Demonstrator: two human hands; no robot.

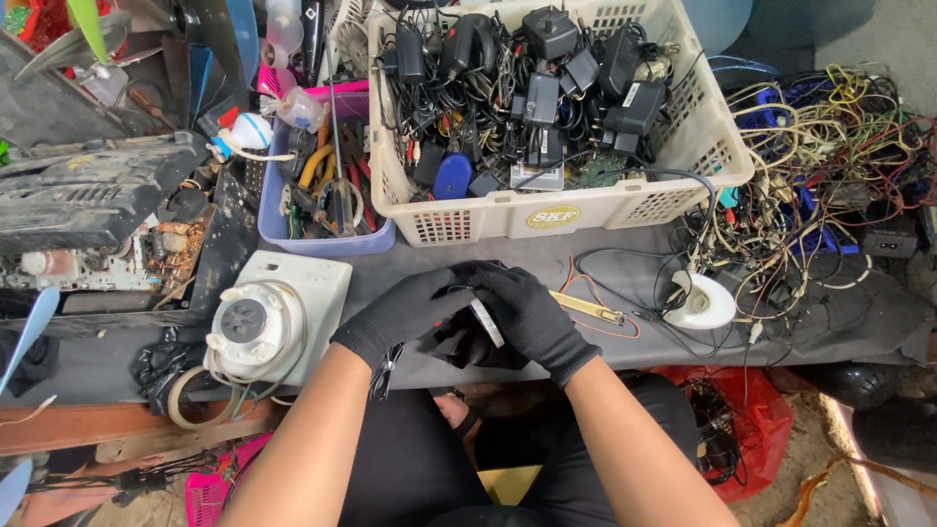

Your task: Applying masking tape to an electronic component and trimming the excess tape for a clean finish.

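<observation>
Both gloved hands meet at centre: left hand (405, 310) and right hand (527, 310), fingers curled closed around a small dark part (467, 342) bearing a pale strip. At 9 o'clock sits a white motor housing (268, 317). At 12 o'clock stands a cream basket (673, 190) of black adapters (537, 98). Tangled wires (830, 146) lie at 2 o'clock.

Your gloved left hand (405, 310) and right hand (527, 310) together grip a small dark gadget (478, 327) above the grey table (468, 256), between a white motor (256, 325) and a cream basket (586, 210) of chargers.
</observation>
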